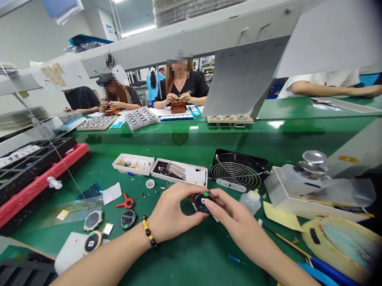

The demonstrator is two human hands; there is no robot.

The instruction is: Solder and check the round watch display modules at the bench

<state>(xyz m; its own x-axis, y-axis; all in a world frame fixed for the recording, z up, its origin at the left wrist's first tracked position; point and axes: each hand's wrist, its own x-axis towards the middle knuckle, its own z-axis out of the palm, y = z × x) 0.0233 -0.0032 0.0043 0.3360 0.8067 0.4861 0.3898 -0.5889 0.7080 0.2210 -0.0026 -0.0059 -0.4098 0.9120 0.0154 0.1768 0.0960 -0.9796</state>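
Observation:
Both hands hold a round black watch case (201, 203) above the middle of the green bench; a green dot and a small white and red label show on it. My left hand (175, 206) grips its left edge between thumb and fingers. From the other side, my right hand (230, 209) rests its thumb on the face, its fingers behind. To the left lie more round watch cases: a silver-rimmed one (93, 220), a black one (128, 219) and a gold-rimmed one (92, 242). A red clamp (125, 201) is near them.
White trays of small parts (134, 164) (179, 171) stand beyond my hands, beside a black fan (237, 169). At right are a squeeze bottle (250, 202), a white box (287, 199), a metal-topped dispenser (311, 164) and a tape roll (342, 240). Several people work across the bench.

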